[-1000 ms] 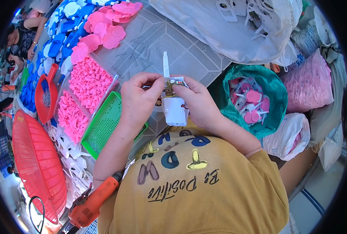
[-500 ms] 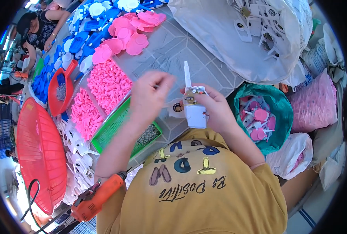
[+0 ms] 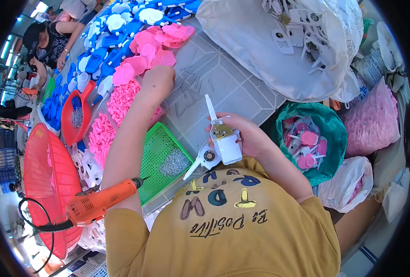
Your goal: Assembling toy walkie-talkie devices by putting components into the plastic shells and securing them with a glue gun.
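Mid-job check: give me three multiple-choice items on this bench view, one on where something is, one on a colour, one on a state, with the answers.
1. Where does the left hand reach?
A. To the pink parts beside the grey tabletop
B. Into the teal bag
C. Onto the drill

2. What colour is the tray holding the small metal pieces?
A. Red
B. Green
C. Blue

3. What is the state of the white part?
A. Lying on the table
B. Inside the white bag
C. Held in the right hand

Answers: 1 A, the hand is stretched out by the pink parts, far from the teal bag and the drill. 2 B, its mesh is bright green. 3 C, the right hand grips it off the table.
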A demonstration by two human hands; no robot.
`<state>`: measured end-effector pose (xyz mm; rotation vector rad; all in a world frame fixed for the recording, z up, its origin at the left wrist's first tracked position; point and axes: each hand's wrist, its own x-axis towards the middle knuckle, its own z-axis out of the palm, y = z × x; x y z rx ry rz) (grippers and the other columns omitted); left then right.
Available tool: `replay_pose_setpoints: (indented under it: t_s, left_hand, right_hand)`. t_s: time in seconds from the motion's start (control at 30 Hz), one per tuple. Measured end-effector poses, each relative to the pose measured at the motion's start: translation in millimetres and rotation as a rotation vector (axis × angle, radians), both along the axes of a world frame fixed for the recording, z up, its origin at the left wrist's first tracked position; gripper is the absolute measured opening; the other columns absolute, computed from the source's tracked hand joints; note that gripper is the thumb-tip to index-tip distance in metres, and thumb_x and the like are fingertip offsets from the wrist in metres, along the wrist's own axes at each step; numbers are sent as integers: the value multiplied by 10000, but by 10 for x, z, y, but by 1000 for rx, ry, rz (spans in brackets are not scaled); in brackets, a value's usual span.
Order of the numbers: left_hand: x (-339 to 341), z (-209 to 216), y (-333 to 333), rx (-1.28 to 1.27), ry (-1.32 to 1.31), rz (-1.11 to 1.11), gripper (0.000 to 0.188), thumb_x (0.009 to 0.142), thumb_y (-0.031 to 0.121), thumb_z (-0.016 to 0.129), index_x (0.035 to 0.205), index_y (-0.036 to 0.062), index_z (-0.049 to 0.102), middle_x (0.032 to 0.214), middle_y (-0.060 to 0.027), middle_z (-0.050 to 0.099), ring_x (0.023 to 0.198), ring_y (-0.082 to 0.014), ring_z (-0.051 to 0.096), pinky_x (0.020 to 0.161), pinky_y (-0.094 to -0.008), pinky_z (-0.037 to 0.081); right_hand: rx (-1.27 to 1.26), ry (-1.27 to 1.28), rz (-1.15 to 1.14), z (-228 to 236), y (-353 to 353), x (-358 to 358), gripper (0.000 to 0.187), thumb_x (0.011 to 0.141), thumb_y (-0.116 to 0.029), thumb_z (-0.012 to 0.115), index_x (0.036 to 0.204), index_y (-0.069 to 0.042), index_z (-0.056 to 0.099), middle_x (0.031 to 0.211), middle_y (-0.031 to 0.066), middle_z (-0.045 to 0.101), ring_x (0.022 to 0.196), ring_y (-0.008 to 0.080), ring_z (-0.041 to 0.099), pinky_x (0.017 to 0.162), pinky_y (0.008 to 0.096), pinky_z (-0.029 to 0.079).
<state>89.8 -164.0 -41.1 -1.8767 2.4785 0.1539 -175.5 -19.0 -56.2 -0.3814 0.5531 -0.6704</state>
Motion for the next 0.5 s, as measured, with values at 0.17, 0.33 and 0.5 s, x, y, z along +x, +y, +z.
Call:
replay_pose_setpoints:
  t_s: [0.17,0.33,0.5]
  left_hand:
    - [1,58,-41,63,-15,13,221,770,54,641,972,56,731,974,-180,707,942,-339,687,834,-434,535]
    - [186,47,-31,-43,169,-36,211,777,54,638,977,15,696,941,-169,705,906,-332,689,812,-421,537]
    - [124,-74,29,7,132,4,212,776,76,647,973,32,708,961,-215,693,955,-374,669,837,-475,522]
  right_hand:
    - [-88,168,-38,96,-38,18,449,964,-245,549,1308,42,512,1199,183,635,1053,278,658,885,408,554]
    - [-150,242,-76,84,-72,24,413,965,-217,566,1292,34,536,1194,158,648,1053,244,658,885,370,543]
    - [-439,566,61,174,-91,42,335,970,-146,553,1269,3,573,1132,96,681,1055,177,647,889,317,522]
